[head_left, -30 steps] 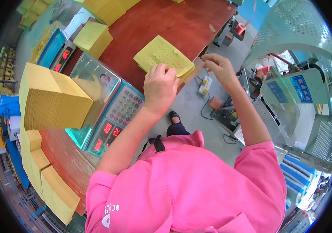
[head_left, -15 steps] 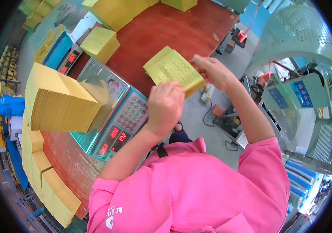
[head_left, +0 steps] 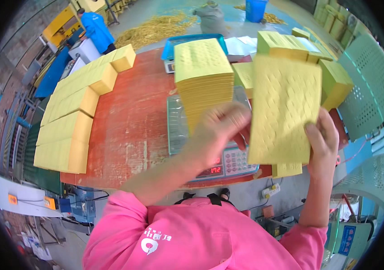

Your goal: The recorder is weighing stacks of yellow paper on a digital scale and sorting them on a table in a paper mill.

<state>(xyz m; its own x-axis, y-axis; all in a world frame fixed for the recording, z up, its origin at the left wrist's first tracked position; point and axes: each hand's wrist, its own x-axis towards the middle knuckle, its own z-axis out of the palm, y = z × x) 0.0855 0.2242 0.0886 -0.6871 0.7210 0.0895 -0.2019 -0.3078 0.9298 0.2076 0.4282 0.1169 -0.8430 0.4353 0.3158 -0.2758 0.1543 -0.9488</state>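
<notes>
Upright in my right hand (head_left: 322, 141) is a yellow paper sheet (head_left: 284, 110) covered with rows of curved cut marks. My right thumb presses its front near the lower right edge. At the sheet's left edge is my left hand (head_left: 223, 128), fingers bent and smeared by motion; whether they grip the sheet is unclear. Behind that hand, a tall stack of yellow paper (head_left: 205, 85) stands on a digital scale (head_left: 241, 163) with a lit red display and a keypad. My left hand and the sheet hide part of the scale.
Yellow paper blocks (head_left: 66, 130) line the left of the red table (head_left: 120, 121); more paper stacks (head_left: 282, 45) stand at the back right. A second scale with a blue tray (head_left: 169, 49) sits behind the tall stack. A person in blue (head_left: 96, 30) works far left.
The view has swung from the table's right side to face the scale. The paper, held lower and tilted before, is now raised upright in my right hand; my left hand is at its left edge.
</notes>
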